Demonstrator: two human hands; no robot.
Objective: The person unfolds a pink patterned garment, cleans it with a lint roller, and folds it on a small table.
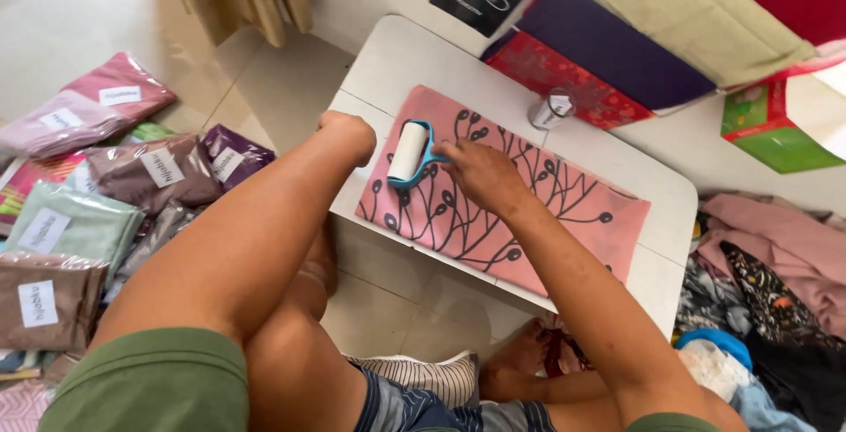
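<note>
Now the right hand [480, 172] grips the blue-handled lint roller [410, 154], its drum lying just leftward, crosswise on the pink cloth [564, 212]; the left hand [348, 132], fisted, pins the cloth's edge.

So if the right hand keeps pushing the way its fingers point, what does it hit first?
The right hand grips the blue handle of the lint roller, pointing up and left across the pink patterned cloth. Beyond the roller lies only cloth, then the white table edge; the left hand probably sits just beside that line.
</note>
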